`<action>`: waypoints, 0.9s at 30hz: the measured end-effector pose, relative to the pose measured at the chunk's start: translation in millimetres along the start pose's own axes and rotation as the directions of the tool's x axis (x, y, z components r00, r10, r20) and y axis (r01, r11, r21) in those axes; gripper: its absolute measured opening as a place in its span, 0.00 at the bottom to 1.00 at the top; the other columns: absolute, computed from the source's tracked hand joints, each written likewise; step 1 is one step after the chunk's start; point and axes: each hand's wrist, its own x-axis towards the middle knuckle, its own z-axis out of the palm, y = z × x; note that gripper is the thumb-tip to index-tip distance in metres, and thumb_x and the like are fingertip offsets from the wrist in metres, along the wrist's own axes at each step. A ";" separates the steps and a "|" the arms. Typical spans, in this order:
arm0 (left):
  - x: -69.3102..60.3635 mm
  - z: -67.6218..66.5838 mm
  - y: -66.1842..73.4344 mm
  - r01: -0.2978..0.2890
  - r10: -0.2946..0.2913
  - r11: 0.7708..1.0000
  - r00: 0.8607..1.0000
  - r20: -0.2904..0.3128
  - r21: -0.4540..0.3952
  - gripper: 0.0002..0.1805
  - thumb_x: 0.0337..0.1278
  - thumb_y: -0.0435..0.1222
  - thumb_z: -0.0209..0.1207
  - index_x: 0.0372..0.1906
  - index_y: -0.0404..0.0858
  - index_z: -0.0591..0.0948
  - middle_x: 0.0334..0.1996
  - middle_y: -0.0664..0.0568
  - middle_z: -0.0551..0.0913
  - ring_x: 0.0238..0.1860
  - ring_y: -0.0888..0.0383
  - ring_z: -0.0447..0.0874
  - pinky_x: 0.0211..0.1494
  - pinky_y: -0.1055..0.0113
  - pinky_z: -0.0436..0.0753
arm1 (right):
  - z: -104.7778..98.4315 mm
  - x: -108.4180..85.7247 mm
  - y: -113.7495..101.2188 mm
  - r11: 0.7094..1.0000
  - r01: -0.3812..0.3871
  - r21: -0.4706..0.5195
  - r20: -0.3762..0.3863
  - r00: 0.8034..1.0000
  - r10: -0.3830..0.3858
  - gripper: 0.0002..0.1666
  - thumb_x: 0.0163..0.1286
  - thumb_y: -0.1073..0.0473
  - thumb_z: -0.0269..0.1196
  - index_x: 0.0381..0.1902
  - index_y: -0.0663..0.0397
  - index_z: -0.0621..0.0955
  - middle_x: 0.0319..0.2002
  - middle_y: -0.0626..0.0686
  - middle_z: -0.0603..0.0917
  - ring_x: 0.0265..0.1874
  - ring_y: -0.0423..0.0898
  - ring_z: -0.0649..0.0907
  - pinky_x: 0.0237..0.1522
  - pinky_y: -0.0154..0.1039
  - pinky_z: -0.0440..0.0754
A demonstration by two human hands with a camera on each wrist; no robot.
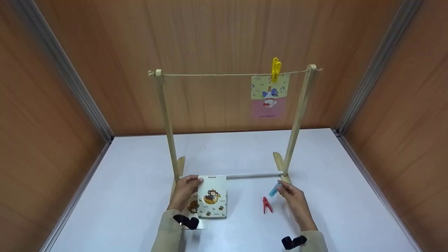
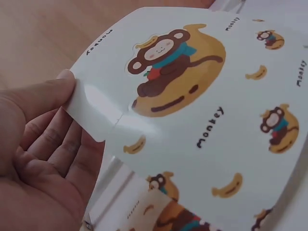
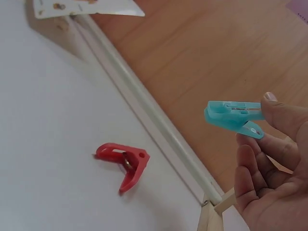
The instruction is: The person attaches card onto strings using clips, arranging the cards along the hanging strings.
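My left hand pinches the left edge of a white monkey-print card, thumb in front and fingers behind. In the left wrist view the card shows a monkey on a banana and small bananas. Partly hidden behind it is a second monkey-print card. Between thumb and fingertips, my right hand pinches a light blue clothespin by its handle end, above the table. A red clothespin lies on the table left of that hand; the right wrist view shows it too.
A wooden stand has two upright posts, a white bottom bar and a string across the top. Near the right post, a yellow clothespin clips a green-and-pink card to the string. Wood-grain panels surround the white table.
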 end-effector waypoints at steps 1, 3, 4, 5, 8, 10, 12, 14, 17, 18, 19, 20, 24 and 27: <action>-0.6 2.4 3.7 -0.006 0.006 1.000 1.000 -0.007 -0.001 0.20 0.61 0.40 0.62 0.51 0.29 0.78 0.42 0.44 0.86 0.40 0.56 0.85 0.52 0.61 0.81 | 0.5 0.4 -2.5 1.000 0.001 0.006 0.002 1.000 -0.001 0.31 0.66 0.50 0.64 0.62 0.61 0.75 0.49 0.50 0.81 0.49 0.39 0.77 0.54 0.29 0.75; -1.4 7.1 11.1 -0.021 0.021 1.000 1.000 -0.019 -0.015 0.20 0.61 0.40 0.62 0.51 0.30 0.78 0.43 0.44 0.85 0.40 0.57 0.85 0.54 0.61 0.80 | 1.7 1.4 -7.8 1.000 0.000 0.014 0.005 1.000 0.000 0.31 0.66 0.49 0.64 0.62 0.60 0.75 0.51 0.51 0.81 0.51 0.40 0.77 0.58 0.34 0.75; -1.6 9.5 15.0 -0.027 0.027 0.999 0.999 -0.028 -0.021 0.19 0.60 0.40 0.62 0.50 0.30 0.79 0.43 0.45 0.85 0.41 0.57 0.85 0.54 0.61 0.80 | 2.3 2.0 -10.3 1.000 0.003 0.018 0.009 1.000 -0.003 0.31 0.66 0.49 0.63 0.62 0.60 0.74 0.52 0.52 0.81 0.53 0.41 0.77 0.60 0.37 0.74; -1.6 11.9 19.0 -0.036 0.034 0.999 0.999 -0.037 -0.029 0.19 0.60 0.40 0.62 0.50 0.30 0.79 0.43 0.45 0.85 0.41 0.58 0.84 0.54 0.61 0.80 | 2.9 2.6 -13.0 1.000 0.006 0.021 0.013 1.000 -0.006 0.31 0.66 0.49 0.63 0.62 0.59 0.75 0.54 0.52 0.80 0.54 0.41 0.77 0.62 0.40 0.73; -2.4 18.8 30.6 -0.067 0.064 0.996 0.996 -0.056 -0.059 0.18 0.61 0.38 0.62 0.49 0.29 0.79 0.41 0.46 0.86 0.39 0.59 0.84 0.50 0.64 0.80 | 4.7 4.1 -21.6 0.999 0.025 0.034 0.022 0.999 -0.026 0.30 0.67 0.49 0.63 0.62 0.59 0.75 0.56 0.54 0.80 0.57 0.44 0.77 0.65 0.45 0.71; -2.4 22.7 38.0 -0.080 0.075 0.994 0.995 -0.066 -0.078 0.17 0.61 0.37 0.61 0.49 0.29 0.79 0.40 0.47 0.86 0.38 0.60 0.83 0.47 0.67 0.80 | 5.9 5.2 -27.4 0.998 0.041 0.040 0.028 0.999 -0.042 0.30 0.67 0.50 0.63 0.62 0.59 0.75 0.56 0.54 0.80 0.58 0.46 0.76 0.65 0.46 0.70; -2.1 25.8 44.9 -0.093 0.086 0.990 0.994 -0.070 -0.103 0.16 0.62 0.35 0.60 0.50 0.29 0.79 0.39 0.47 0.86 0.37 0.59 0.83 0.44 0.69 0.80 | 6.9 6.0 -33.9 0.997 0.057 0.050 0.035 0.998 -0.058 0.29 0.67 0.50 0.63 0.62 0.59 0.75 0.56 0.55 0.80 0.60 0.48 0.76 0.66 0.45 0.69; -1.3 28.2 51.8 -0.098 0.089 0.988 0.993 -0.077 -0.122 0.15 0.62 0.34 0.59 0.50 0.29 0.78 0.39 0.47 0.85 0.37 0.59 0.83 0.44 0.69 0.80 | 8.6 7.2 -40.7 0.996 0.072 0.049 0.041 0.996 -0.074 0.29 0.67 0.51 0.63 0.62 0.59 0.75 0.57 0.55 0.80 0.62 0.50 0.75 0.66 0.45 0.69; -0.8 31.8 62.5 -0.107 0.095 0.985 0.992 -0.088 -0.139 0.14 0.62 0.33 0.59 0.50 0.29 0.78 0.40 0.46 0.85 0.38 0.59 0.84 0.47 0.67 0.81 | 11.4 9.6 -52.1 0.994 0.094 0.055 0.054 0.994 -0.097 0.28 0.67 0.52 0.63 0.62 0.58 0.75 0.58 0.56 0.79 0.61 0.49 0.76 0.66 0.43 0.69; -1.1 33.3 66.4 -0.109 0.097 0.984 0.991 -0.091 -0.141 0.14 0.62 0.33 0.59 0.50 0.29 0.78 0.40 0.46 0.85 0.38 0.59 0.84 0.49 0.66 0.81 | 12.4 10.3 -56.0 0.993 0.099 0.057 0.056 0.993 -0.103 0.28 0.67 0.52 0.63 0.62 0.58 0.75 0.58 0.56 0.79 0.60 0.48 0.77 0.65 0.42 0.70; -1.2 34.9 70.2 -0.114 0.102 0.983 0.991 -0.091 -0.141 0.14 0.62 0.33 0.59 0.50 0.29 0.78 0.41 0.46 0.84 0.39 0.59 0.84 0.50 0.65 0.81 | 13.4 11.2 -59.8 0.993 0.102 0.061 0.058 0.993 -0.105 0.28 0.67 0.53 0.63 0.62 0.58 0.75 0.57 0.55 0.79 0.58 0.47 0.77 0.64 0.40 0.71; -1.4 36.4 73.8 -0.121 0.110 0.983 0.990 -0.092 -0.134 0.15 0.62 0.33 0.59 0.50 0.29 0.78 0.41 0.46 0.85 0.40 0.59 0.84 0.51 0.64 0.81 | 14.2 12.0 -63.4 0.992 0.107 0.068 0.062 0.992 -0.111 0.28 0.67 0.53 0.63 0.62 0.58 0.75 0.56 0.55 0.79 0.56 0.45 0.78 0.63 0.38 0.72; -2.5 42.9 87.7 -0.164 0.153 0.978 0.984 -0.090 -0.131 0.16 0.61 0.33 0.60 0.51 0.29 0.79 0.42 0.46 0.85 0.41 0.59 0.84 0.53 0.63 0.81 | 17.3 15.0 -77.7 0.988 0.129 0.080 0.068 0.989 -0.135 0.28 0.66 0.53 0.65 0.61 0.58 0.76 0.49 0.52 0.80 0.48 0.41 0.77 0.54 0.29 0.75; -2.9 48.2 97.6 -0.197 0.187 0.970 0.979 -0.084 -0.141 0.16 0.60 0.33 0.61 0.50 0.28 0.79 0.40 0.46 0.85 0.40 0.59 0.84 0.51 0.64 0.82 | 18.6 16.7 -87.4 0.985 0.152 0.078 0.079 0.984 -0.158 0.28 0.64 0.52 0.66 0.60 0.57 0.77 0.48 0.50 0.79 0.46 0.42 0.77 0.51 0.28 0.75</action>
